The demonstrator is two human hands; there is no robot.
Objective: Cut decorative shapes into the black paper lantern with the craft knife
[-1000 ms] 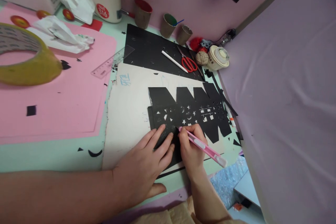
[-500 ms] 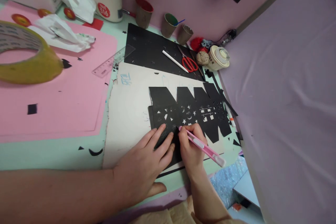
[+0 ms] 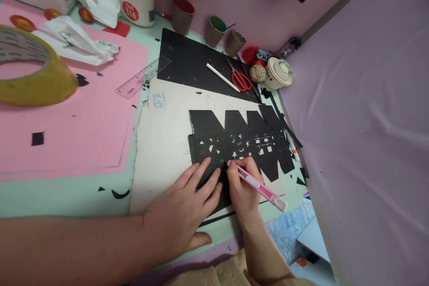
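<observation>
Cardstock (image 3: 225, 137) lies under left fingers (image 3: 202, 173), pink cutter (image 3: 265, 191) between right fingers (image 3: 236, 177).

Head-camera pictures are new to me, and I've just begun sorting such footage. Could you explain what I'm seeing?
There is no machine here: these are a person's two bare hands, seen from one camera worn on the head, looking forward and down. The left hand lies with fingers spread on black paper cut with small shapes, such as stars and moons. The right hand holds a pink pen-shaped tool, its tip end down at the paper. Beneath lies a white board. Beyond are red-handled scissors and a white stick; to the left, a clear ruler and a yellow tape roll.
</observation>
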